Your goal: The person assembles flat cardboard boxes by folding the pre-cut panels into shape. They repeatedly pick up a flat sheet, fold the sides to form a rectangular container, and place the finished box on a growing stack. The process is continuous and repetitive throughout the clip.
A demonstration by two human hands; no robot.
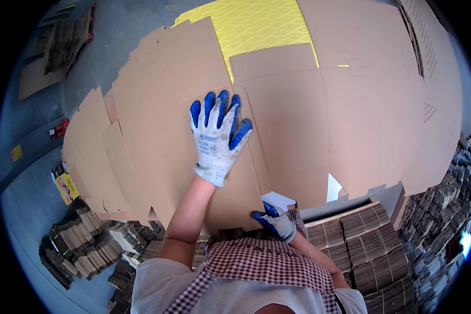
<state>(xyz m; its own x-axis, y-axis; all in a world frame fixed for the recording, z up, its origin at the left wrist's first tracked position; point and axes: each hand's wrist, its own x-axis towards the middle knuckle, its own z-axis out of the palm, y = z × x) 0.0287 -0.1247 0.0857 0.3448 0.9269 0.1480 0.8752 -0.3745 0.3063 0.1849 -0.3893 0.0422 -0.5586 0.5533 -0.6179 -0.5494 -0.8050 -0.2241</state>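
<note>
A large flat sheet of brown cardboard [167, 146] with fold lines and cut flaps spreads out in front of me. My left hand [216, 133], in a white glove with blue-coated fingers, lies flat on it with the fingers stretched forward and the thumb out to the right. Close to my body, my right hand [278, 224], gloved alike, is closed at the sheet's near right corner, its blue fingers over the edge; part of the grip is hidden. Immediately right of the left hand, a seam divides this sheet from another cardboard panel [290, 125].
Beyond the panels a yellow quilted-pattern surface [264, 26] shows. Tied bundles of cardboard [369, 251] stand at the near right, with more stacks [81, 235] at the near left. Further cardboard pieces [68, 44] lean at the far left, over a grey floor [125, 26].
</note>
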